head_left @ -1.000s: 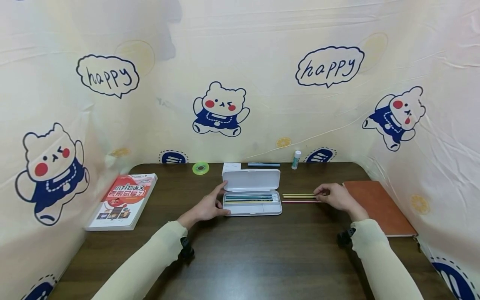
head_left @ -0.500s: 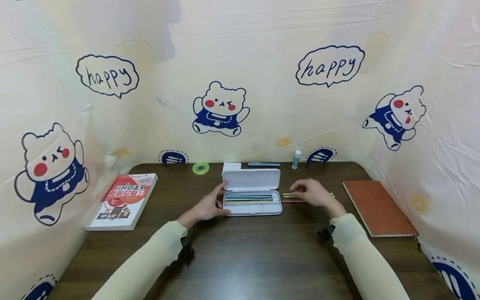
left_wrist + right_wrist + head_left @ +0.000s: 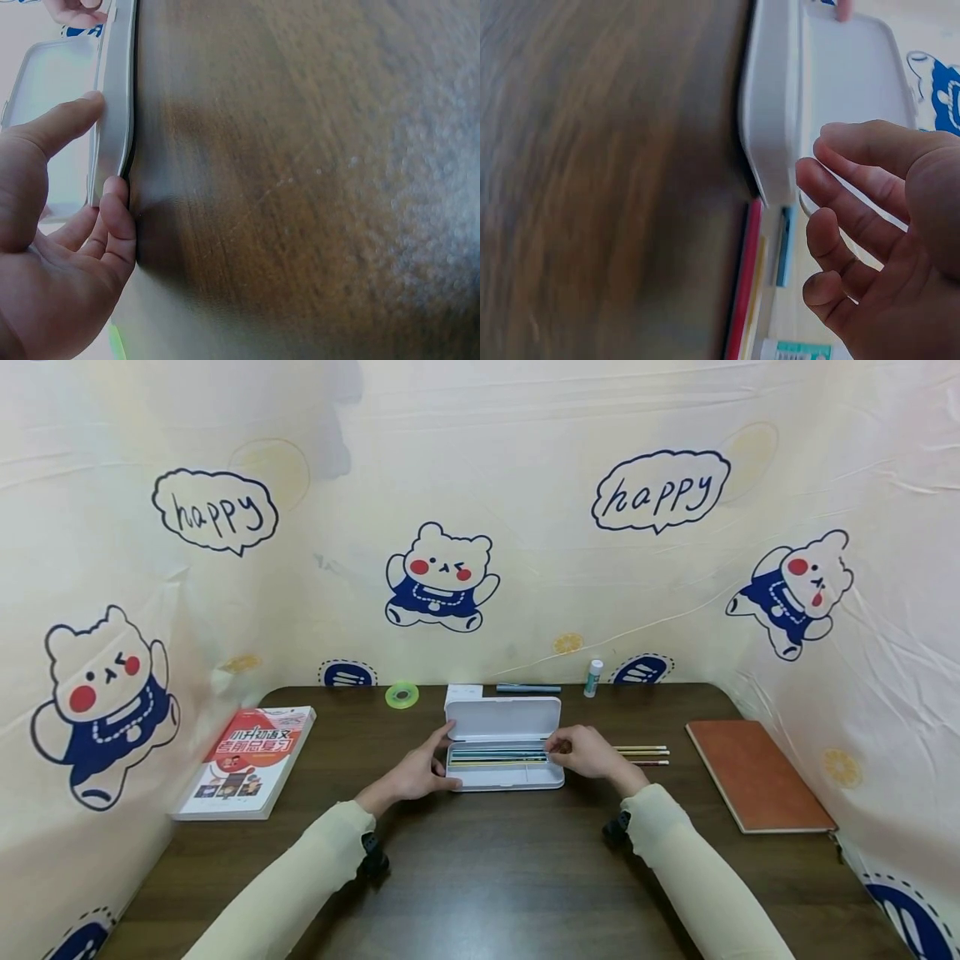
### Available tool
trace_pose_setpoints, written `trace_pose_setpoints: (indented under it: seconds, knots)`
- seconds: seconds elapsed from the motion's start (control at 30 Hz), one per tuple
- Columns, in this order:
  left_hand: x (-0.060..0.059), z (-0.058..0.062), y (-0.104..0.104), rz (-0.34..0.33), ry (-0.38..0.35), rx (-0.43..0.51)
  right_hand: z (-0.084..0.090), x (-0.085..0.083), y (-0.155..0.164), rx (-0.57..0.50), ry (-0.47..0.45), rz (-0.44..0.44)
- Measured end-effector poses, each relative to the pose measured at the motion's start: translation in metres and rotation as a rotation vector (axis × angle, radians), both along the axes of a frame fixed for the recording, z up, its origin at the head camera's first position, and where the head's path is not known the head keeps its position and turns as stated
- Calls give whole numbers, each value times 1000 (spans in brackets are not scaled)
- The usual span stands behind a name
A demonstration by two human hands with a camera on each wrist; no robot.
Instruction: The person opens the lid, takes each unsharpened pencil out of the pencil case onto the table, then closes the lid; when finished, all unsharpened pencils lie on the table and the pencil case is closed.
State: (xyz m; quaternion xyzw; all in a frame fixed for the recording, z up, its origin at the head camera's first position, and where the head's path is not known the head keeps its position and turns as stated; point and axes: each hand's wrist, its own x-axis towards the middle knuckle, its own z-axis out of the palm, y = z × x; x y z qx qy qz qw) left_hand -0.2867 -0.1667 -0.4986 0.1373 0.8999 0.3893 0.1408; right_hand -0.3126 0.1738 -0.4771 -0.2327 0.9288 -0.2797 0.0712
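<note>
Sleeves in pale yellow frame the near edge of the dark table point(image 3: 487, 877), and just beyond them both hands meet at the white pencil case point(image 3: 504, 777), which lies open with its lid point(image 3: 502, 718) tipped back away from the person.

The left hand point(image 3: 411, 774) braces the case's left end: in the left wrist view the thumb point(image 3: 56, 124) lies along the case wall and the fingertips point(image 3: 116, 214) touch its lower edge, fingers relaxed and slightly apart, not curled round anything.

The right hand point(image 3: 588, 752) has come across from the far right of the table, where a second ago it rested at the loose pencils near the brown notebook point(image 3: 757, 774); it now sits at the case's right end, over the tray where several pencils point(image 3: 498, 757) already lie. That suggests a pencil is being carried in or laid down, and that the filling is well along.

Whether the right fingers actually pinch a pencil cannot be told: from the head camera they hide their own tips, and in the right wrist view they point(image 3: 855, 180) look loosely curved beside the case with nothing clearly between them.

Just right of that hand, three loose pencils point(image 3: 641, 755) stay on the table. Beyond the case, a green tape roll point(image 3: 402, 696), a glue stick point(image 3: 593, 678) and a grey pen point(image 3: 527, 688) line the back; left of the left hand lies a red-covered book point(image 3: 247, 760).
</note>
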Motion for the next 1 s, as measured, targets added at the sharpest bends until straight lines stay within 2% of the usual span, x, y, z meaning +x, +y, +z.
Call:
trace_pose_setpoints:
  seconds: [0.3, 0.43, 0.67, 1.0]
  knots:
    - [1, -1, 0, -1, 8, 1, -10, -4, -15, 58, 28, 44]
    - [1, -1, 0, 2, 8, 1, -8, -5, -17, 68, 7, 45]
    - [1, -1, 0, -1, 9, 3, -4, -7, -19, 94, 24, 59]
    - [1, -1, -1, -9, 14, 19, -3, -7, -19, 91, 0, 40]
